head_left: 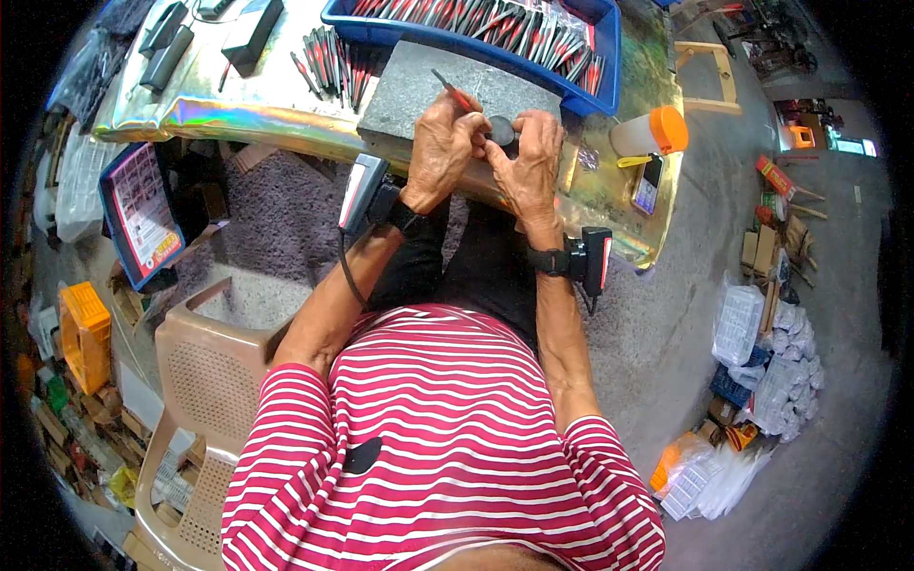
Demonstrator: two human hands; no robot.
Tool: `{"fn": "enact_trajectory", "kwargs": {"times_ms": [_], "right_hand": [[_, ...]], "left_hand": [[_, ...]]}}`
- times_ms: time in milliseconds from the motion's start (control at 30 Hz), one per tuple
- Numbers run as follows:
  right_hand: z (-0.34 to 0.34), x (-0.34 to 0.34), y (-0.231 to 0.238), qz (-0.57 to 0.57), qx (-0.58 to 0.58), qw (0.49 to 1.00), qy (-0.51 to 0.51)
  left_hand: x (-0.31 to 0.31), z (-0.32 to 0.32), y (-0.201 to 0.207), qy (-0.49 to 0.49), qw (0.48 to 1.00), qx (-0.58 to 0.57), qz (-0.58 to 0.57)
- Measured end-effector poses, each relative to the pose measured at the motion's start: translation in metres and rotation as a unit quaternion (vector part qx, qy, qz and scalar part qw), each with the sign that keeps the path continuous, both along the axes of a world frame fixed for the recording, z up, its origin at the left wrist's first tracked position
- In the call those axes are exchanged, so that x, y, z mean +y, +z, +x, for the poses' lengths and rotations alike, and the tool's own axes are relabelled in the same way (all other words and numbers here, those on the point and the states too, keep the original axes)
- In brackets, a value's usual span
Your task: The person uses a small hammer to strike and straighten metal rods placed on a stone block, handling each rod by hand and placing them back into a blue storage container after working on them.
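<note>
Along the far edge of the foil-covered table (224, 116) sits a blue tray (376, 32). A grey slab (395, 100) reaches the near edge, foil showing leftward from it. Over the slab, the left hand (441, 143) clamps a slim red-and-black tool (460, 98); the right hand (531, 171) bends its fingers beside a small dark disc (502, 130), whether gripping it I cannot tell.

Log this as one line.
left hand: holds slim red-and-black tool | right hand: beside round dark-grey disc | below: grey rectangular slab
</note>
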State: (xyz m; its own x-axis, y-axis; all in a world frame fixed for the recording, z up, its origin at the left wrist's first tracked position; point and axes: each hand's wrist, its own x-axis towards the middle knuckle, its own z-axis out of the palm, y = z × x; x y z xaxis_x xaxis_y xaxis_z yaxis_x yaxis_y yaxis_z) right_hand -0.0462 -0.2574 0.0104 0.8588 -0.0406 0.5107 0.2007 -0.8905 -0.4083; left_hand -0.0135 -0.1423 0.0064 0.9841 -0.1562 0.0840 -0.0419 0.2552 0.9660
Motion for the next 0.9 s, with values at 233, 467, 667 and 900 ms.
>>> {"fn": "enact_trajectory", "kwargs": {"times_ms": [233, 467, 667, 900], "right_hand": [[-0.010, -0.004, 0.010, 0.020, 0.007, 1.000, 0.007], [-0.032, -0.021, 0.020, 0.087, 0.019, 0.996, -0.019], [-0.055, -0.031, 0.021, 0.154, 0.052, 0.986, -0.045], [-0.066, -0.031, 0.022, 0.215, 0.051, 0.974, -0.049]], "left_hand": [[0.000, 0.001, 0.001, 0.000, 1.000, -0.008, 0.017], [-0.004, 0.000, 0.004, -0.027, 0.998, -0.008, 0.060], [-0.006, 0.000, 0.001, -0.024, 0.994, -0.039, 0.096], [-0.007, -0.001, -0.001, -0.017, 0.987, -0.074, 0.143]]}}
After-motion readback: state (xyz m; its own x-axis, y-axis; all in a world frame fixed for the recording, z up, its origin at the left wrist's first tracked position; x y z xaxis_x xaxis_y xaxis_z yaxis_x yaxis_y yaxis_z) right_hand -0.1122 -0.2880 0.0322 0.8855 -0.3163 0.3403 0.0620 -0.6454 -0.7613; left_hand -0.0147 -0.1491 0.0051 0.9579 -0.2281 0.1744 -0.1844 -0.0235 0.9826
